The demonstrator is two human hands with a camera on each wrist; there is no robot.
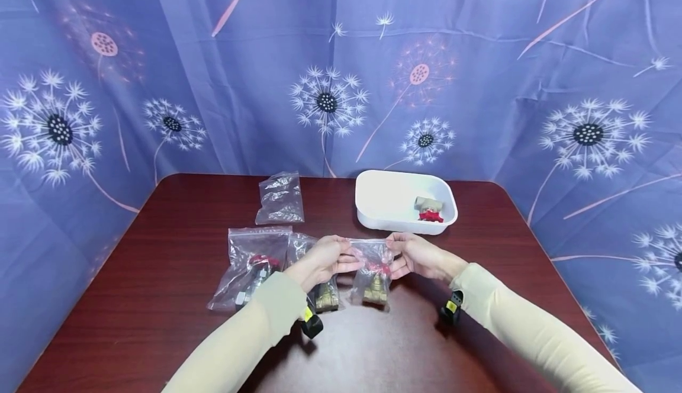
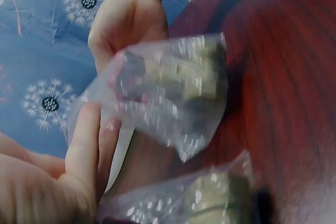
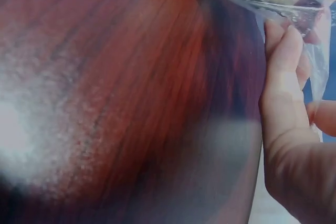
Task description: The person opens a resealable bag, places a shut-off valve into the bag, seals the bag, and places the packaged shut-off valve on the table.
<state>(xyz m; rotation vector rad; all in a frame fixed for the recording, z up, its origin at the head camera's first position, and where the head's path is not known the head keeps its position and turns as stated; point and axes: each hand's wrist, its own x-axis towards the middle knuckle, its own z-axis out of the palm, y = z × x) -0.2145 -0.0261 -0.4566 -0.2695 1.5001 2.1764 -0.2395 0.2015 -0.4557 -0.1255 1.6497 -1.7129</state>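
Observation:
A clear zip bag (image 1: 367, 257) hangs between my two hands, with a brass valve (image 1: 376, 289) with a red handle inside it. My left hand (image 1: 325, 260) pinches the bag's top edge at the left corner, and my right hand (image 1: 418, 257) pinches the right corner. The top edge is stretched straight between them. In the left wrist view the bagged brass valve (image 2: 191, 77) looks blurred. Beside my left hand lies another bag with a brass valve (image 1: 326, 298), partly covered by the wrist. Further left, a larger zip bag (image 1: 242, 257) holds a silvery fitting with a red part.
A white tray (image 1: 362, 206) stands behind my right hand, with a valve (image 1: 428, 206) with a red handle at its right end. A flat clear bag (image 1: 279, 197) lies at the back of the dark red table (image 1: 176, 233). A patterned blue curtain (image 1: 256, 85) hangs behind.

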